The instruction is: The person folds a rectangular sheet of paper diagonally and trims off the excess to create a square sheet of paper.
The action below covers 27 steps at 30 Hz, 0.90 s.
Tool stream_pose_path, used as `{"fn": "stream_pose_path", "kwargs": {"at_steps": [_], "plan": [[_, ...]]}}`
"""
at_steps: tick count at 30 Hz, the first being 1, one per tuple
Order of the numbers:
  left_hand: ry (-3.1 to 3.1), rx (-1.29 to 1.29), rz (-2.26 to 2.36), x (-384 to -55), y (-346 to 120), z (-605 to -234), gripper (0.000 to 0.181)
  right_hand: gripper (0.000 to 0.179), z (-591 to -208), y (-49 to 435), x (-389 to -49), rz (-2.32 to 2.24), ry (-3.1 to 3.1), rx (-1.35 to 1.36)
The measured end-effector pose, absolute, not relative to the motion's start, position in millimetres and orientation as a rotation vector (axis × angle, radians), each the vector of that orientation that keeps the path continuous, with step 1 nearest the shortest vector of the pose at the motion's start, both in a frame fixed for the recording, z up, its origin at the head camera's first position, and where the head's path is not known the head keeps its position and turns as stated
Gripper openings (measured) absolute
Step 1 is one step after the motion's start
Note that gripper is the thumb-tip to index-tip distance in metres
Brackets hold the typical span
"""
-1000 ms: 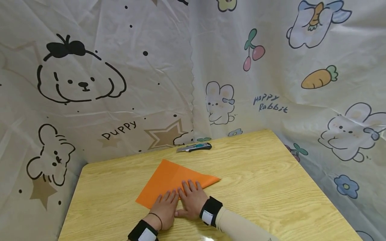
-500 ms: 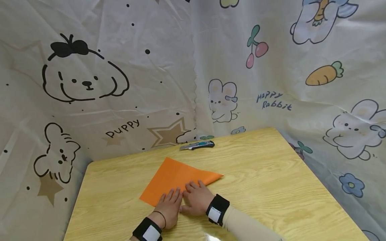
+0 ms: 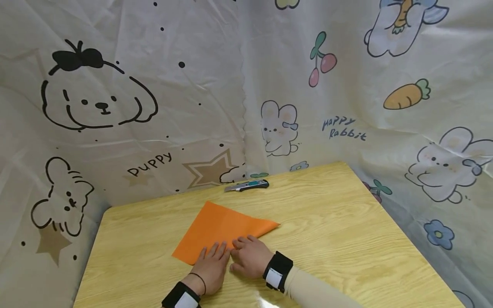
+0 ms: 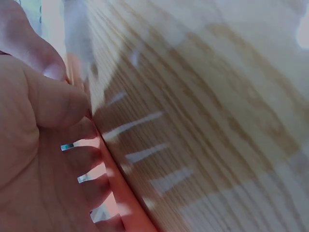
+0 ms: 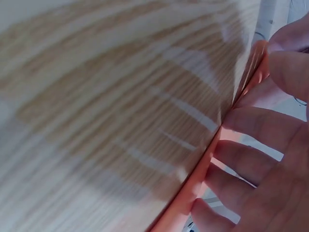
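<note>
A sheet of orange paper (image 3: 215,224), folded over along its near edge, lies flat on the table. My left hand (image 3: 209,271) rests on that edge with its fingers spread and straight. Beside it, my right hand (image 3: 252,259) presses on the same edge, its fingers slightly bent. In the left wrist view, the fingertips of the left hand (image 4: 53,159) touch the orange paper (image 4: 128,203) along the crease. The right wrist view has the right hand (image 5: 260,159) with its fingertips against the paper's edge (image 5: 181,208). Both hands cover part of the near edge.
A utility knife (image 3: 248,185) with a black and teal handle lies near the back of the wooden table (image 3: 327,222). Behind the table hangs a light curtain (image 3: 215,85) printed with cartoon animals. The table's right edge slopes toward the front.
My right hand's fingers have drawn back toward the paper's near edge and bent a little. The left hand stays in about the same place on the paper. The head view shifts slightly.
</note>
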<state>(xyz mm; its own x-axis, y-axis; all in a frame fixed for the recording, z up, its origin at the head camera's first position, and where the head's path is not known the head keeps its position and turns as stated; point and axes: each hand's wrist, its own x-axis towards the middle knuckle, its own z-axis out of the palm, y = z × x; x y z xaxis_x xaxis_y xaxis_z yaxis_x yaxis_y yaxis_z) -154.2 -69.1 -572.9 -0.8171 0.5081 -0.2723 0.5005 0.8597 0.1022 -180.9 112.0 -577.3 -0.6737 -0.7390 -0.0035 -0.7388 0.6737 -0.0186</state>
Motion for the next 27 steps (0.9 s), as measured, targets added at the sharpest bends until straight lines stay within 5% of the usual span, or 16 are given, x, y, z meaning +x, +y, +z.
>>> {"fn": "stream_pose_path", "kwargs": {"at_steps": [27], "plan": [[2.717, 0.781, 0.035, -150.9, -66.3, -570.6, 0.052, 0.070, -594.1, 135.4, -178.4, -0.165, 2.806, -1.236]]}}
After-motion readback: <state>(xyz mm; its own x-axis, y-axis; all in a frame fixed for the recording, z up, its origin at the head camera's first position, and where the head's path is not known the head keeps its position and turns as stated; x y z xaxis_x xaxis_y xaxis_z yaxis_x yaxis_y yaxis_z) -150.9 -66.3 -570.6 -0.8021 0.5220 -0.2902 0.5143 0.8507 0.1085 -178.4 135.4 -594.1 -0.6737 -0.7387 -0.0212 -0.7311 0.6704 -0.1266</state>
